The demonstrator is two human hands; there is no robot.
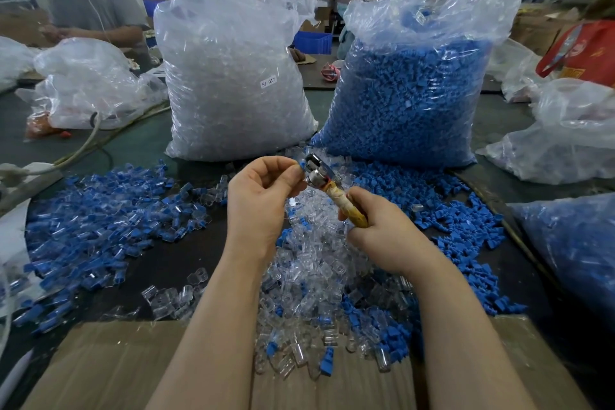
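1. Our left hand (258, 201) pinches a small blue piece (302, 163) at the head of the metal tool (318, 173), above the pile of clear shells (309, 266).
2. Our right hand (382, 236) grips the tool's taped handle.
3. We should seat the piece squarely before pressing.

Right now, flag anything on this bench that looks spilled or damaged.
Blue caps lie loose at the foot of the blue bag, and clear shells mixed with them spill over the cardboard. The tool has a handle wrapped in yellowed tape.
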